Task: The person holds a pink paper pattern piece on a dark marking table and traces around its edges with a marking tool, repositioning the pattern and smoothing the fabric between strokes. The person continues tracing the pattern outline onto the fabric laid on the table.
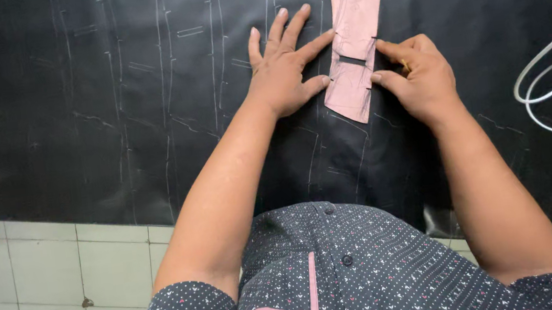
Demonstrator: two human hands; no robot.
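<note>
Pink paper pattern piece (354, 35): lies flat on black cloth (109, 91) chalked with pale lines, spread over the desk. Left hand (284, 71): fingers spread, palm down, fingertips on the pattern's left edge. Right hand (419, 76): grip closed at the pattern's right edge, pinching a small item, kind unclear. White cord loop (545, 83) well right.

Both hands reach forward: left hand (284, 71) flat, fingers spread; right hand (419, 76) curled, fingertips pinched.
</note>
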